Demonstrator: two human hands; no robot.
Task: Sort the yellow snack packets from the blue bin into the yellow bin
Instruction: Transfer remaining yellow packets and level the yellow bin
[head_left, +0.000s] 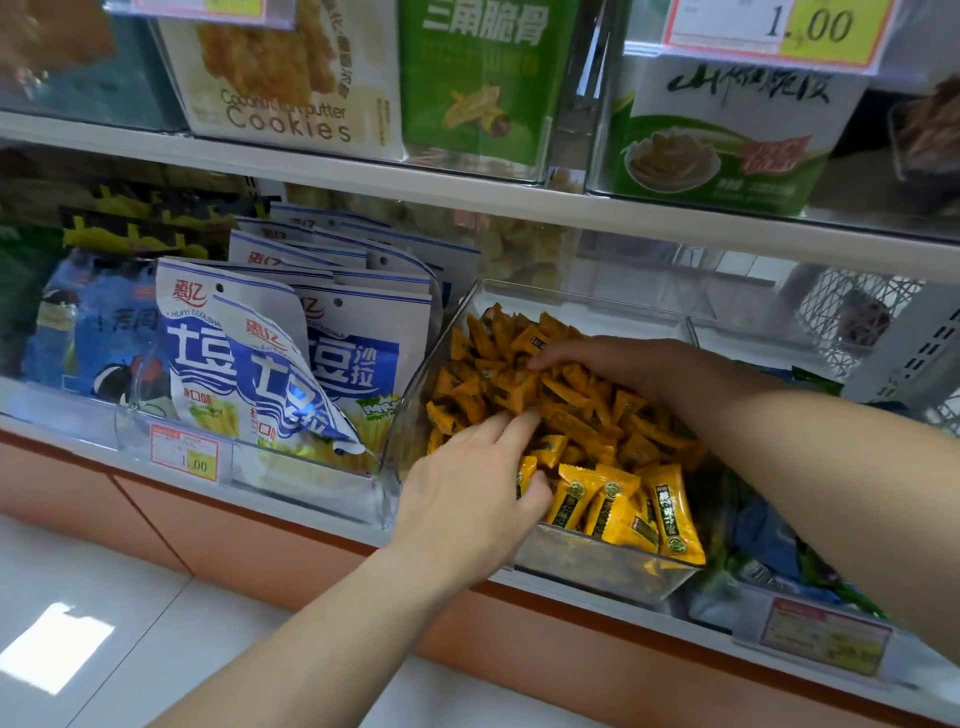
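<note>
Lying open on the seemingly light, slippery yellow snack packets (670, 512), left hand (462, 483) and right hand (613, 364) should pinch crimped ends.

- Snack packets (670, 514): orange-yellow, each with a dark label band and a round green emblem.
- Pouches (270, 364): white with blue wave bands, a red logo and yellow fries.
- Box (472, 78): bright green.
- Price tag (184, 453): apparently red-bordered with a yellow patch.
- Shelf plinth (260, 540): orange.

I see the left hand (467, 493), fingers straight, touching yellow packets (670, 509) in the clear bin (597, 574). The right hand (618, 364) lies on the heap, grip unclear.
</note>
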